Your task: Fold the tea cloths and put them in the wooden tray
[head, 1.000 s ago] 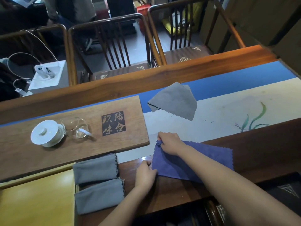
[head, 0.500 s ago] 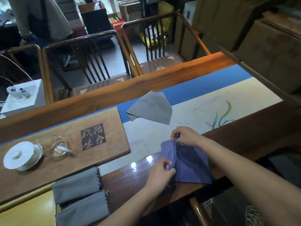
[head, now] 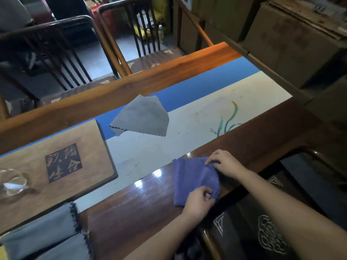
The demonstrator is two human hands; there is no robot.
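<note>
The purple cloth [head: 193, 179] lay folded over on the dark table [head: 131, 209], at its near edge, just beside the pale runner [head: 187, 126]. The right hand [head: 227, 163] pinched the cloth's far right corner, fingers curled on the scalloped edge. The left hand [head: 199, 200] gripped the near right corner, fingers curled round the fabric. The two hands were apart, one at each end of the same edge.

A grey cloth [head: 141, 117] lay loosely folded farther back, half on the runner's blue band, well apart from the purple one. Two folded grey cloths [head: 43, 235] sat side by side at the lower left; what they rested in I could not tell.

The wooden board [head: 56, 147] to the left carried a dark square stamp [head: 63, 162] of four Chinese characters, which I could not read surely. A glass pitcher [head: 13, 182] stood blurred on its left end. The runner bore a painted green plant [head: 227, 119] and small bird marks. Dark chairs [head: 78, 53] stood beyond the table.
</note>
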